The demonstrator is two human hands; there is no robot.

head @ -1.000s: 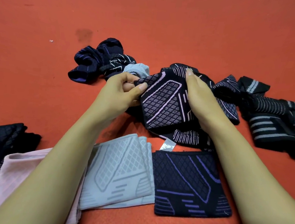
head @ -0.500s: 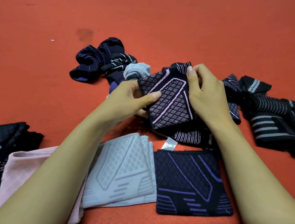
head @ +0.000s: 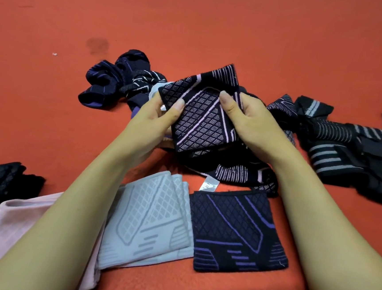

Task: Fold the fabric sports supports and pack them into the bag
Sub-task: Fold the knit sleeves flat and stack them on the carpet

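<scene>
Holding the black-and-pink support (head: 201,120) at frame centre, lifted above the orange mat (head: 218,31): left hand (head: 152,118) pinches its left edge, thumb on top; right hand (head: 249,124) grips the right edge, thumb pressing the face. Its lower part (head: 234,171) trails onto the mat. No bag is in view. Risk: stretchy knit could spring open if either pinch eases. The trailing end may drag across the folded navy support (head: 235,229) or the grey one (head: 151,220) at lower centre.

Four folded supports (head: 237,232) (flat, in a row), two hands (head: 158,116)
</scene>
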